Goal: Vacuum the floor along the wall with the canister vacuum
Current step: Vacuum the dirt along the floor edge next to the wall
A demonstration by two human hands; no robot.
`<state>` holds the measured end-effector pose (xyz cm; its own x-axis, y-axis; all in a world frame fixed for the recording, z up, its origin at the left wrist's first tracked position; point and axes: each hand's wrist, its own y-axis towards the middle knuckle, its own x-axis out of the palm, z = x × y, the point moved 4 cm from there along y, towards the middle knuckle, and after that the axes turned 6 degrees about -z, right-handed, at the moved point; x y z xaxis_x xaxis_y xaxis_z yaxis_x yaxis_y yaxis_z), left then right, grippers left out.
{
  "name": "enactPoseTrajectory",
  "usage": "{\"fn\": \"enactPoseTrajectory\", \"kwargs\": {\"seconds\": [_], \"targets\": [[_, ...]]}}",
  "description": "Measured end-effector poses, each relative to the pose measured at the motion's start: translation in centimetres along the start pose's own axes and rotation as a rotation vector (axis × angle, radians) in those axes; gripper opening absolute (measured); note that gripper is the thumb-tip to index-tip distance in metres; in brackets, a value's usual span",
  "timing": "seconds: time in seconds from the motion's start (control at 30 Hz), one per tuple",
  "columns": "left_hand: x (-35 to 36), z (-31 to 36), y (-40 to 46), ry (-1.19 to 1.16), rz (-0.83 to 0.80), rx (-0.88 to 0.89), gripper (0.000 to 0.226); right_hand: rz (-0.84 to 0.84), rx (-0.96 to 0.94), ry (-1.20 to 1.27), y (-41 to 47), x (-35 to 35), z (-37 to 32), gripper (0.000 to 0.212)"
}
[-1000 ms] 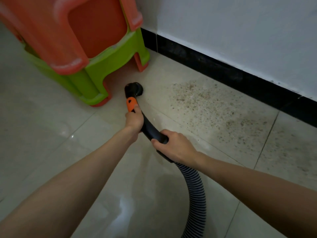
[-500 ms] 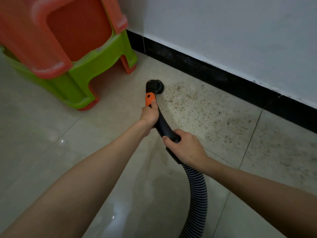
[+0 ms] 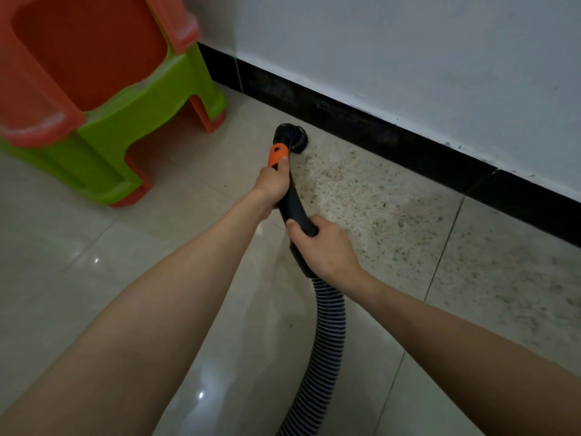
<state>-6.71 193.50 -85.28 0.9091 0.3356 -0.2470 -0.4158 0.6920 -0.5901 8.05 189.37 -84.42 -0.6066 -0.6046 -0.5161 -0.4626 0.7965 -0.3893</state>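
Both hands on the vacuum handle [image 3: 294, 202], a curved black tube. Left hand [image 3: 273, 184] grips the front end, fingers wrapped round it, thumb lying up against the orange collar [image 3: 278, 154]. Right hand [image 3: 325, 247] grips the rear end of the handle, fingers curled over the top, just ahead of where the ribbed hose [image 3: 327, 328] joins. Hose runs back toward the person and leaves the frame at the bottom edge; canister itself not in view. Round black brush nozzle [image 3: 290, 137] sits on the floor [image 3: 103, 278], just beside the black baseboard [image 3: 393, 138]; can't tell if it touches it. Speckled dirt [image 3: 377, 212] covers the tiles to the right of the nozzle, along the baseboard under the white wall [image 3: 408, 51]. Stacked plastic stools, orange [image 3: 78, 51] over green [image 3: 132, 121], stand on the floor to the left of the nozzle, well apart from it.
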Motion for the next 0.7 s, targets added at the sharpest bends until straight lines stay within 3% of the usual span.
{"fn": "enactPoseTrajectory", "kwargs": {"seconds": [0.33, 0.7], "targets": [[2.0, 1.6, 1.4, 0.039, -0.063, 0.042, 0.062, -0.038, 0.046, 0.007, 1.7, -1.4, 0.8, 0.031], [5.4, 0.7, 0.1, -0.045, -0.265, 0.01, 0.059, 0.075, 0.138, -0.12, -1.2, -2.2, 3.0, 0.036]]}}
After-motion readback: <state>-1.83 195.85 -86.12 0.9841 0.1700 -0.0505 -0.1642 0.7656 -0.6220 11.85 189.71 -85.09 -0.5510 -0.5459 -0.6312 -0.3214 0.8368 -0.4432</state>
